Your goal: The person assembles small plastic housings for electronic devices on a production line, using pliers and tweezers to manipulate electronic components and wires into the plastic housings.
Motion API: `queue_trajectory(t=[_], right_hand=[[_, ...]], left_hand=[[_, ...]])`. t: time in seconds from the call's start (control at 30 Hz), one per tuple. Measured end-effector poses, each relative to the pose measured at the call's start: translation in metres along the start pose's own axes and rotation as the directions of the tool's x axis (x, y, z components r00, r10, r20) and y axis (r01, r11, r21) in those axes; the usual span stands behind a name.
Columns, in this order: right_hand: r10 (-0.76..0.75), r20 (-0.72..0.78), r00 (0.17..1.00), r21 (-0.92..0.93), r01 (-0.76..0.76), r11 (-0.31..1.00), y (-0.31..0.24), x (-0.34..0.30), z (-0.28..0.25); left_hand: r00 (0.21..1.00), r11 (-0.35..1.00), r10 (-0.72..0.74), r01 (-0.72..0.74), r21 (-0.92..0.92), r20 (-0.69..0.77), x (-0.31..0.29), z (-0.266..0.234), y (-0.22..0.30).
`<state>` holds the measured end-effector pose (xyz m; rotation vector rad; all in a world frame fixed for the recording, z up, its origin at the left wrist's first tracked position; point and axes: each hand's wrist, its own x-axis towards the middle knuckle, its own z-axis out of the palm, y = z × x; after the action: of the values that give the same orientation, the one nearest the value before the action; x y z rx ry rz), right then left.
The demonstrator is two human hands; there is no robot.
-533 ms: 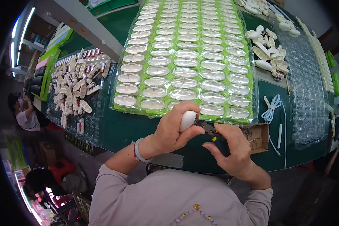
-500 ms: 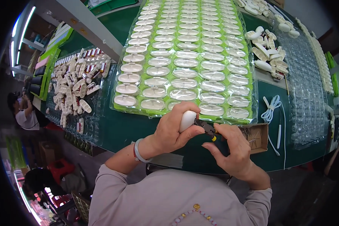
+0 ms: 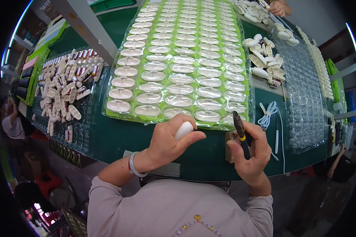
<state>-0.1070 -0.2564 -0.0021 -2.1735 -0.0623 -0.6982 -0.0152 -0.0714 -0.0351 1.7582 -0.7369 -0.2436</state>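
Pliers (image 3: 240,128) now apart from white casing (image 3: 184,130) | left grip (image 3: 166,141) curled round casing, over desk (image 3: 209,158) | right grip (image 3: 252,152) wrapped around pliers | green tray (image 3: 140,118): rows of white oval shells (image 3: 148,110)

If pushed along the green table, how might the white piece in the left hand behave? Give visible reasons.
The white piece would probably rock, given its rounded visible side. Its smooth-looking surface suggests it may slide readily.
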Motion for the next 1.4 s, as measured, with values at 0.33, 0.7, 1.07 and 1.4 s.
queue_trajectory(t=[0.33, 0.7, 1.07, 1.4], right_hand=[[0.326, 0.266, 0.907, -0.561, -0.129, 0.818, -0.013, -0.009, -0.103], [0.159, 0.233, 0.959, -0.56, -0.002, 0.828, -0.019, -0.001, -0.084], [-0.741, 0.354, 0.571, -0.165, 0.818, 0.552, 0.014, 0.008, 0.014], [-0.731, 0.401, 0.552, -0.245, 0.833, 0.495, 0.027, 0.001, 0.01]], left_hand=[[0.871, 0.425, -0.174, 0.488, -0.763, 0.46, 0.013, -0.014, -0.001], [0.736, 0.056, -0.044, 0.677, -0.734, 0.675, 0.011, -0.01, 0.003], [0.64, 0.052, 0.035, 0.766, -0.641, 0.768, 0.009, -0.007, -0.013], [0.6, 0.4, -0.25, 0.779, -0.483, 0.76, 0.02, -0.024, 0.0]])
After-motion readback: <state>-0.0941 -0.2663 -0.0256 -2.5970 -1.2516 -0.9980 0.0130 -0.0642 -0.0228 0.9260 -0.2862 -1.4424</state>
